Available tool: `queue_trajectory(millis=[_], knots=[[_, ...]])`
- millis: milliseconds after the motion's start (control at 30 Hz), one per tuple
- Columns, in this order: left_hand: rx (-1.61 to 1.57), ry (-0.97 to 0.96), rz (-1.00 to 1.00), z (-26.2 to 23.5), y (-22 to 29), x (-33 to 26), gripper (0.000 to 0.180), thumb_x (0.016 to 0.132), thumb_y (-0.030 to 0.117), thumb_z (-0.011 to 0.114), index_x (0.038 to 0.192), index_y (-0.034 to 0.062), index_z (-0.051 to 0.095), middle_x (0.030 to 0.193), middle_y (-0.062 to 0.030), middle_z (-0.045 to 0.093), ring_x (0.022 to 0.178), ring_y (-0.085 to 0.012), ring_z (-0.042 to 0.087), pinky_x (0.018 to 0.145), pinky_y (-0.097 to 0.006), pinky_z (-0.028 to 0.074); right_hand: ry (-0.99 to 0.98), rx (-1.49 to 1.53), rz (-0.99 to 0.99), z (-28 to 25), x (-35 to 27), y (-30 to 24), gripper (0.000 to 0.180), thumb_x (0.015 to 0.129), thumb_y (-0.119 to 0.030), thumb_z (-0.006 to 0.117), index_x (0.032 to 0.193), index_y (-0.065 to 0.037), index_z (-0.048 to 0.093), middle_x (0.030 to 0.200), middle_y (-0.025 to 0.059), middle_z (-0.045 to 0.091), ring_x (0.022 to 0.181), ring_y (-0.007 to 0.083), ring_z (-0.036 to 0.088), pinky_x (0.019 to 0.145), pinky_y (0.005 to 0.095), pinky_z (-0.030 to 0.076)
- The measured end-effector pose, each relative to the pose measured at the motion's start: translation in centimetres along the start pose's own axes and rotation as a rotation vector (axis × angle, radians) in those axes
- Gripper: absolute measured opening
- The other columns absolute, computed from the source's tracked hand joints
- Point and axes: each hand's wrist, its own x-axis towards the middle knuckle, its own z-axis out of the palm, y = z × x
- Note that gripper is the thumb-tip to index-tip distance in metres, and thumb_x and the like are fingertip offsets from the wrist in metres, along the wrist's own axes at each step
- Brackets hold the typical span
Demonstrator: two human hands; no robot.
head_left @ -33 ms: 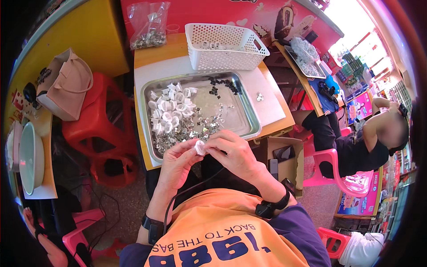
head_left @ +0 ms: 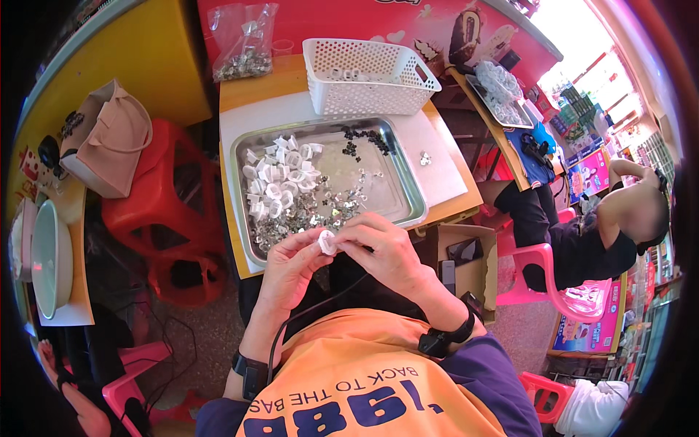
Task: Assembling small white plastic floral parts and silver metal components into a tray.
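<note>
Between my two hands, just over the near edge of the metal tray (head_left: 408, 193), is a small round white plastic part (head_left: 327, 242). My left hand (head_left: 293, 262) pinches it from the left with thumb and fingertips. From the right, the fingertips of my right hand (head_left: 378, 250) press against it; whether they hold a smaller piece too is hidden. White plastic parts (head_left: 280, 178) of like kind are heaped in the tray's left half. Small shiny metal pieces (head_left: 309, 215) lie nearer me, and little black pieces (head_left: 368, 138) sit at the far right corner.
A white perforated basket (head_left: 371, 95) with some white parts stands behind the tray. Beside it is a clear bag (head_left: 244, 62) of metal pieces. Red stools (head_left: 156, 189) stand left; an open cardboard box (head_left: 466, 266) is at the right, where another person (head_left: 582, 233) sits.
The white part has turned slightly in my fingers. Otherwise my hands stay in place, and the tray's contents look the same.
</note>
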Motion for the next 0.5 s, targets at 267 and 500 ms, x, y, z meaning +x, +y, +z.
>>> queue_trajectory(millis=[267, 500], knots=[[-0.083, -0.09, -0.042, -0.66, 0.03, 0.02, 0.025, 0.091, 0.006, 0.055, 0.114, -0.0035, 0.059, 0.104, -0.0142, 0.065, 0.09, -0.0215, 0.066, 0.079, -0.03, 0.056, -0.039, 0.105, 0.062, -0.36, 0.12, -0.49, 0.015, 0.075, -0.001, 0.07, 0.089, -0.005, 0.067, 0.085, 0.007, 0.06, 0.081, 0.0221, 0.06, 0.067, 0.032, 0.049], [-0.073, -0.052, -0.043, -0.36, -0.07, 0.44, 0.026, 0.09, 0.005, 0.056, 0.115, -0.003, 0.059, 0.106, -0.0137, 0.065, 0.094, -0.0198, 0.065, 0.082, -0.029, 0.056, -0.068, -0.024, -0.114, -0.5, 0.47, 0.19, 0.016, 0.073, -0.003, 0.07, 0.089, -0.006, 0.065, 0.083, 0.0048, 0.058, 0.079, 0.0234, 0.057, 0.069, 0.0337, 0.046]])
